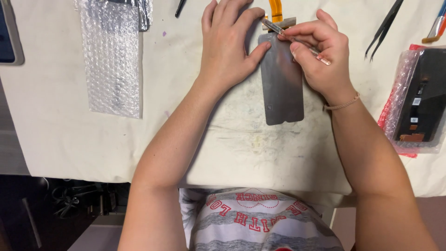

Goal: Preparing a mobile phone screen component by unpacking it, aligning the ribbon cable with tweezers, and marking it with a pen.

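A grey metal phone screen panel (282, 83) lies flat on the white work mat, with an orange flex cable (276, 9) sticking out at its far end. My left hand (230, 44) presses flat on the mat and the panel's left edge, thumb on the metal. My right hand (320, 53) grips a thin metal tool (292, 38) like a pen, its tip at the panel's top edge beside the cable. A thin cord bracelet circles my right wrist.
A bubble-wrap sleeve (111, 56) lies at the left. Black tweezers (384, 28) rest at the upper right, a brush handle (436, 25) beyond them. A black screen part in a bubble bag (418, 100) sits at the right edge. A dark device (7, 30) is far left.
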